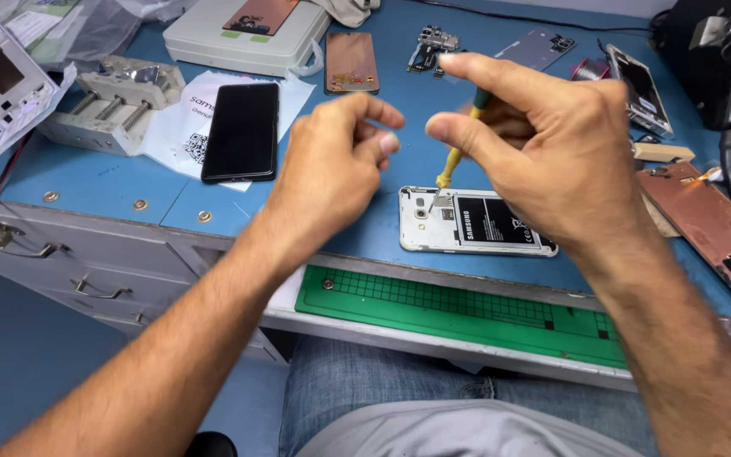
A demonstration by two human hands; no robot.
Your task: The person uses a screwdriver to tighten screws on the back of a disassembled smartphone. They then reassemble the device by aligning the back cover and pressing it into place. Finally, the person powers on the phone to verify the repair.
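Left hand (336, 161) raised, fingertips pinched together, apparently on nothing. Right hand (535, 144) clamped on yellow screwdriver (458, 152), tip down on opened white phone (475, 222). Phone near tabletop (86, 182) front edge, long axis along it, under right hand.

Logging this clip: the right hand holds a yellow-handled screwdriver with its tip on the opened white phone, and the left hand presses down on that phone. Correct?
Not quite. The head view shows the left hand raised off the opened white phone, fingers pinched together. The right hand does hold the screwdriver, tip on the phone.
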